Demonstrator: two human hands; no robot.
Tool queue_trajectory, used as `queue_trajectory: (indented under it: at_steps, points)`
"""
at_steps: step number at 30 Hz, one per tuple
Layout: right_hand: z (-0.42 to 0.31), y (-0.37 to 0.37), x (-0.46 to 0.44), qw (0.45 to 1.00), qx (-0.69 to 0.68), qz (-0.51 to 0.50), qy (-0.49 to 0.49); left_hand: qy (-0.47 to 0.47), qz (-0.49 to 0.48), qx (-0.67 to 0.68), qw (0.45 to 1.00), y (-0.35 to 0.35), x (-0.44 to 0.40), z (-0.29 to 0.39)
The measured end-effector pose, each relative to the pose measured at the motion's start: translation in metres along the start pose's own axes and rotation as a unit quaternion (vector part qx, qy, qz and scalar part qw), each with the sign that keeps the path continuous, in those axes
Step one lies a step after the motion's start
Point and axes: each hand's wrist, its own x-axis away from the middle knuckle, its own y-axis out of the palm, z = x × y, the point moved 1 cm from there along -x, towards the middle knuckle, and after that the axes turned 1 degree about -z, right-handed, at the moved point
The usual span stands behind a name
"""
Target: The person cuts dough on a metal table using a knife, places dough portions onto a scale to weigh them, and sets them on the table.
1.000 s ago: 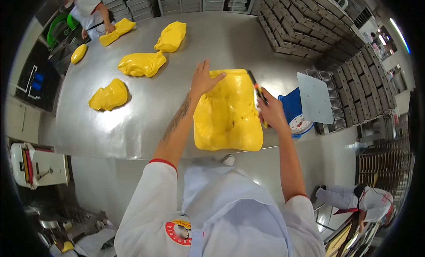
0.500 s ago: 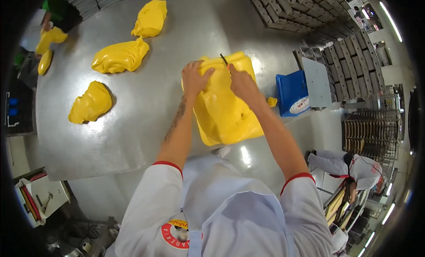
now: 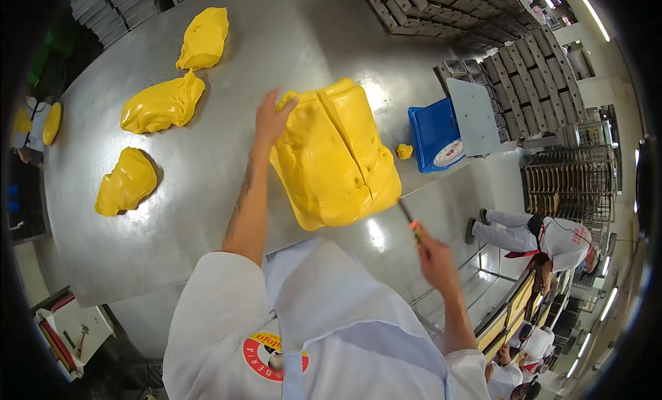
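Note:
A large slab of yellow dough lies near the table's front edge, with a long slit running from its top edge toward the lower right. My left hand rests at the slab's upper left edge, fingers apart, holding nothing. My right hand is closed on the handle of a knife, off the table's front edge to the lower right of the slab. The knife's dark blade points up toward the slab's lower right corner. A small yellow dough scrap sits right of the slab.
Several yellow dough pieces lie at the left of the metal table. A blue scale with a metal plate stands at the right, beside stacked metal pans. One person bends at the right; others are partly visible.
My right hand has drawn the knife down and away from the slab's top, past the table edge. A long slit now shows in the dough. The view has shifted.

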Motion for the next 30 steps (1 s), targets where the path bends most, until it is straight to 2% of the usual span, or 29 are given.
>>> queue_trajectory:
  at_steps: [1, 3, 4, 7, 9, 11, 14, 16, 19, 20, 23, 25, 27, 30]
  points:
    - [-0.008, -0.013, -0.015, 0.999, 0.004, 0.039, 0.010, 0.043, 0.060, -0.024, 0.997, 0.008, -0.007, 0.008]
    - [-0.037, -0.032, -0.066, 0.992, -0.016, 0.123, -0.037, 0.009, -0.072, -0.124, 0.990, 0.033, -0.018, 0.045]
    - [-0.052, -0.031, -0.096, 0.987, -0.039, 0.132, -0.077, -0.013, -0.140, -0.172, 0.975, 0.036, -0.016, 0.054]
    - [-0.091, -0.007, -0.199, 0.968, -0.004, 0.160, -0.195, 0.010, -0.202, -0.176, 0.964, 0.008, -0.004, 0.051]
    - [-0.134, 0.012, -0.245, 0.970, 0.014, 0.097, -0.222, 0.003, -0.188, -0.121, 0.975, -0.004, 0.001, 0.038]
    - [-0.145, 0.052, -0.289, 0.967, 0.029, 0.075, -0.241, 0.007, -0.164, -0.092, 0.982, -0.012, 0.004, 0.024]
    - [-0.161, 0.079, -0.310, 0.978, 0.111, 0.008, -0.175, 0.025, -0.127, -0.080, 0.988, -0.016, 0.009, 0.009]
    - [-0.161, 0.087, -0.301, 0.975, 0.131, 0.011, -0.177, 0.023, -0.111, -0.064, 0.992, -0.020, 0.011, 0.007]
    - [-0.138, 0.089, -0.268, 0.961, 0.205, -0.012, -0.184, -0.028, -0.087, -0.005, 0.996, -0.021, 0.015, -0.003]
    - [-0.122, 0.087, -0.251, 0.954, 0.235, -0.025, -0.184, -0.040, -0.080, 0.014, 0.996, -0.019, 0.016, -0.011]
    - [-0.046, 0.086, -0.185, 0.946, 0.207, 0.017, -0.248, -0.063, -0.066, 0.059, 0.994, -0.016, 0.021, -0.044]
    - [-0.009, 0.084, -0.121, 0.953, 0.236, -0.020, -0.190, -0.062, -0.052, 0.068, 0.994, -0.028, 0.020, -0.043]
    - [0.025, 0.085, -0.063, 0.963, 0.231, -0.069, -0.120, -0.104, -0.056, 0.100, 0.988, -0.038, 0.024, -0.041]
    - [0.083, 0.095, 0.011, 0.977, 0.174, -0.121, -0.039, -0.124, -0.061, 0.164, 0.977, -0.044, 0.028, -0.067]
